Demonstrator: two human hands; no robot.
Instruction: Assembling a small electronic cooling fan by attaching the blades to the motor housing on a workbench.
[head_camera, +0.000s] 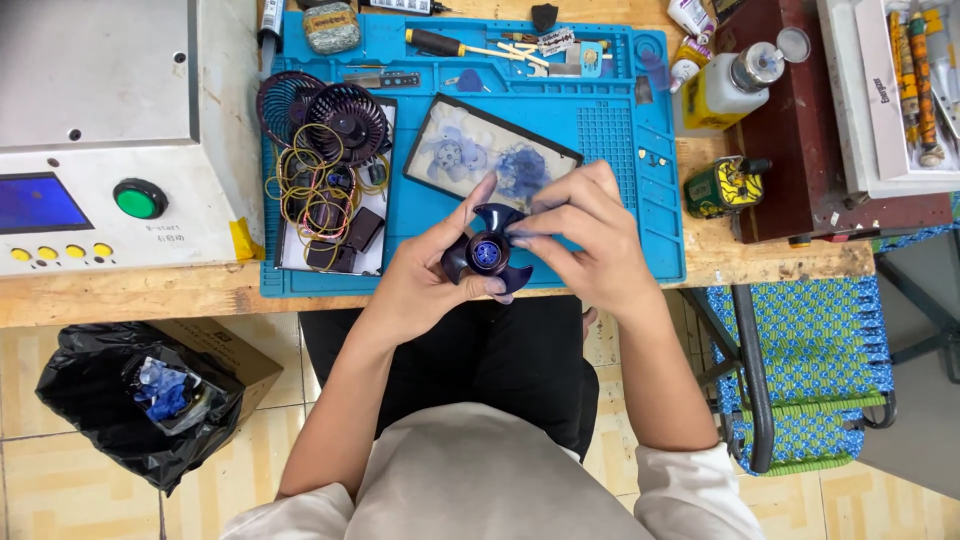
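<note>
Both hands hold a dark blue fan blade (487, 252).
Left hand (420, 280) cups it at 8 o'clock; right hand (585, 240) pinches at 3 o'clock.

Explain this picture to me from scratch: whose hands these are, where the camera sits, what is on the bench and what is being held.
There is no machine arm here. A seated person works with two bare hands, and the single camera is worn on their head, looking straight down. The left hand and right hand together hold a small dark blue fan blade over the near edge of a blue work mat. On the mat lie a black-framed tray with bluish pieces, round fan grilles, a pile of rubber bands and a screwdriver. A white machine with a green button stands at the picture's left. A black bin bag sits on the floor.
</note>
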